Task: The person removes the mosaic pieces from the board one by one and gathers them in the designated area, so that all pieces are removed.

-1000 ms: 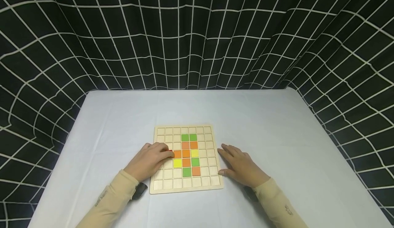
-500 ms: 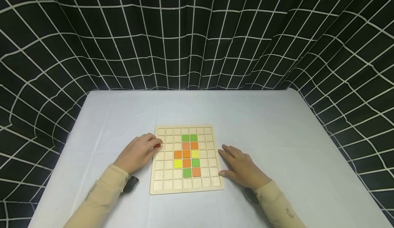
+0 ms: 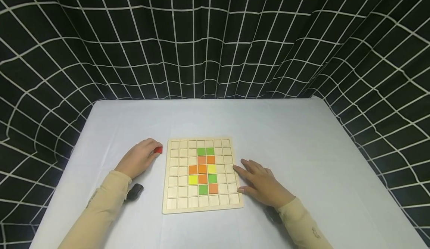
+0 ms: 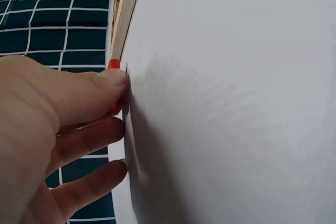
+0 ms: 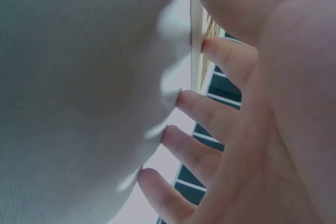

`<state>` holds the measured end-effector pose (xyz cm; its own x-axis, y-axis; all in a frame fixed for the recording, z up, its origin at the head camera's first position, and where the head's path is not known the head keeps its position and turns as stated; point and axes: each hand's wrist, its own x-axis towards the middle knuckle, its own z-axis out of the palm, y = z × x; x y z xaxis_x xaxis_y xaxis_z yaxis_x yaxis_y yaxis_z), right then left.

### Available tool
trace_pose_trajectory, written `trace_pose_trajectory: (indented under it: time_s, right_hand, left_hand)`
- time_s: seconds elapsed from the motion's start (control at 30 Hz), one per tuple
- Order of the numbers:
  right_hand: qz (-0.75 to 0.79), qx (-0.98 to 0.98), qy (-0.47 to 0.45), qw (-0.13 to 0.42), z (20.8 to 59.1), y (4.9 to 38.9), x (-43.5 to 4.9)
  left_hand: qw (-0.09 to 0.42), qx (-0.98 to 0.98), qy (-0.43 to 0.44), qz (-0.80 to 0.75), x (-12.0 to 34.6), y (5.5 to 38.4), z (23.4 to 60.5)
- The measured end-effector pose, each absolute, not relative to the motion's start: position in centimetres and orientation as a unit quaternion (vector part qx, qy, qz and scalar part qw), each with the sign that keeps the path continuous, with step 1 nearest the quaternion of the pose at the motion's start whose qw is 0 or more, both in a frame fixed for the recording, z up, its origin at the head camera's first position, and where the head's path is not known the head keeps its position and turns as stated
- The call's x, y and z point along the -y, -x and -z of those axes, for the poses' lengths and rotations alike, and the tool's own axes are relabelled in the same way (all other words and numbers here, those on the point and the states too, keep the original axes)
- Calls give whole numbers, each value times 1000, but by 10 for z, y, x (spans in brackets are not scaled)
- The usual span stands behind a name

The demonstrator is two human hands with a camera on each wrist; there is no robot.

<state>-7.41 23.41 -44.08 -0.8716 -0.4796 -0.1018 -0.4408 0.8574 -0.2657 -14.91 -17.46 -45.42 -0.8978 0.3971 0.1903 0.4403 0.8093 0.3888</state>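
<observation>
My left hand (image 3: 138, 158) pinches a small red square tile (image 3: 158, 150) between thumb and fingers, just left of the wooden grid board (image 3: 203, 208). In the left wrist view a strip of the red tile (image 4: 114, 64) shows past the thumb, low over the table; the rest is hidden. My right hand (image 3: 265, 183) lies at the board's right edge with its fingers spread. In the right wrist view its index fingertip and thumb are at the board's side (image 5: 196, 51), the other fingertips on the cloth. Green, orange and yellow tiles (image 3: 202, 168) fill several middle squares of the board.
A white cloth covers the table (image 3: 285, 129). Behind it and along both sides hangs a black curtain (image 3: 201, 47) with a white grid. A small black device (image 3: 135, 192) sits under the left wrist.
My left hand has moved left off the board, taking the red tile with it. The coloured tiles left on the board stay put. My right index finger has shifted slightly onto the board's edge.
</observation>
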Motion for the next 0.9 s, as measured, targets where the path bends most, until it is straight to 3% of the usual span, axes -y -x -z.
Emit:
trace_pose_trajectory:
  time_s: [0.4, 0.7, 0.9]
  right_hand:
    - [121, -961, 238, 76, 443, 74, -236]
    - [127, -961, 238, 60, 445, 77, -239]
    - [131, -957, 247, 75, 443, 75, -237]
  left_hand:
    - [55, 954, 219, 198, 171, 148, 453]
    - [19, 961, 201, 191, 167, 152, 445]
    - [25, 959, 206, 196, 155, 153, 430]
